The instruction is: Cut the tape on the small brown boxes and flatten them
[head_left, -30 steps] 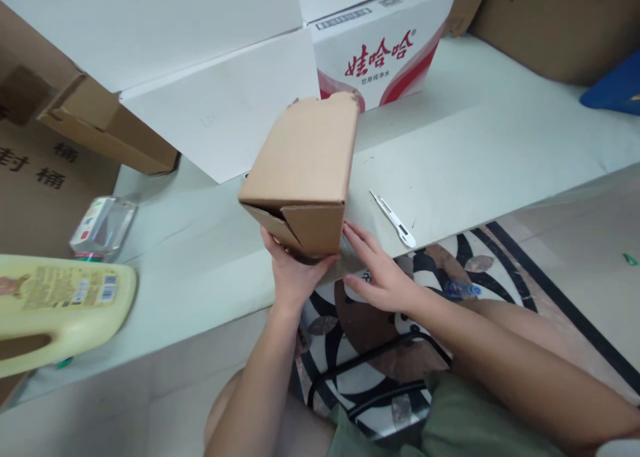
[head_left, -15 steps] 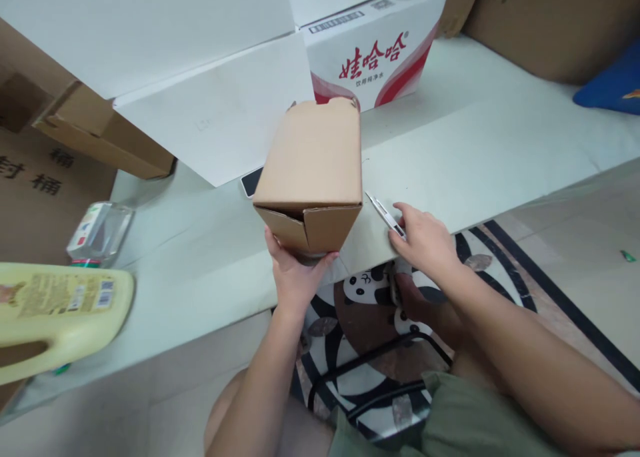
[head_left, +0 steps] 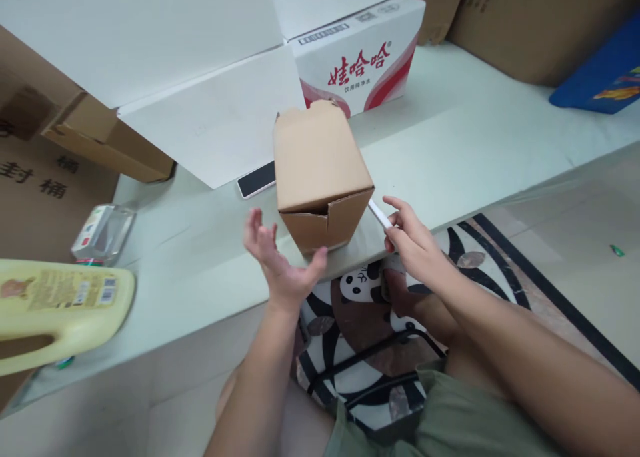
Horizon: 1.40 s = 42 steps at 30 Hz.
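Observation:
A brown cardboard box (head_left: 320, 157) stands on the pale table near its front edge, its flapped end facing me. My left hand (head_left: 285, 260) is at the box's left front corner with fingers spread; the thumb is close to the lower front, and I cannot tell whether it touches. To the right of the box, my right hand (head_left: 407, 237) grips a white box cutter (head_left: 380, 214) between thumb and fingers, its index finger stretched out. The cutter's tip is hidden behind the box's edge.
A phone-like dark slab (head_left: 257, 179) lies left of the box. Behind are a white and red carton (head_left: 360, 70) and large white panels (head_left: 215, 117). To the left are a clear bottle (head_left: 105, 233) and a yellow jug (head_left: 75, 303); a blue package (head_left: 600, 77) is far right.
My left hand has let go of the box's front and spread its fingers to the left. The box has turned slightly. My right hand has picked up the box cutter from the table.

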Each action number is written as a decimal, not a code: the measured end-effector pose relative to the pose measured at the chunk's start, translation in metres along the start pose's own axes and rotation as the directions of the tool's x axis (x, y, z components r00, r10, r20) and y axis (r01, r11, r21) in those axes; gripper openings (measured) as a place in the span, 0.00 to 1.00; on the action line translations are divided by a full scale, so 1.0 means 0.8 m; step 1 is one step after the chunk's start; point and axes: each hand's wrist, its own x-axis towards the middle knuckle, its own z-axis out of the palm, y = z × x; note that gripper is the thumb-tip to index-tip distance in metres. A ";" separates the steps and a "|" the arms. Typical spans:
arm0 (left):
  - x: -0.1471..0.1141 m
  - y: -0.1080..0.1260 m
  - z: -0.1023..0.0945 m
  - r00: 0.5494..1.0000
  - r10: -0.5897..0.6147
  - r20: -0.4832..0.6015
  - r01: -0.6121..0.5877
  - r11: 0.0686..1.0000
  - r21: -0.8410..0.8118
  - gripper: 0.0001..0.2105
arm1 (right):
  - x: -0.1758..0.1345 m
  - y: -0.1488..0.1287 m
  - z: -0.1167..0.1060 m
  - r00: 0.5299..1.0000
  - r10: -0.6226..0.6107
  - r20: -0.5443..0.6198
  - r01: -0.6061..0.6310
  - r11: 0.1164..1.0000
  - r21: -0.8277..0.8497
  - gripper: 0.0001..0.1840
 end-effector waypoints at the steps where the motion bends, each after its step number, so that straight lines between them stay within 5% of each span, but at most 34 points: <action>1: 0.013 0.003 -0.006 0.999 0.044 -0.019 -0.044 0.999 0.007 0.42 | -0.003 0.000 0.002 1.000 -0.028 0.008 0.028 0.999 0.031 0.28; 8: 0.073 0.028 -0.016 0.968 0.215 0.128 -0.221 0.974 0.039 0.22 | -0.016 -0.007 -0.001 0.987 -0.156 -0.022 0.157 0.983 0.090 0.20; 15: 0.064 0.036 0.013 0.985 0.173 -0.027 -0.167 0.975 0.148 0.19 | -0.023 0.007 0.003 0.952 -0.282 -0.121 0.305 0.911 0.277 0.14; 20: 0.070 0.037 0.030 0.995 0.101 -0.019 -0.094 0.970 0.226 0.15 | -0.027 0.008 0.014 0.925 -0.376 -0.044 0.370 0.871 0.324 0.11; 28: 0.069 0.018 0.033 0.997 0.064 -0.045 -0.064 0.998 0.012 0.19 | -0.026 -0.003 0.018 0.941 -0.336 0.047 0.332 0.939 0.088 0.07; 33: 0.063 0.018 0.035 0.999 0.037 -0.039 -0.034 0.998 0.058 0.21 | -0.024 -0.009 0.017 0.949 -0.315 0.018 0.313 0.946 0.077 0.08; 42: 0.064 0.027 0.038 0.999 0.035 -0.008 -0.035 0.999 0.042 0.20 | -0.031 -0.020 0.041 0.966 -0.256 0.049 0.228 0.921 0.315 0.13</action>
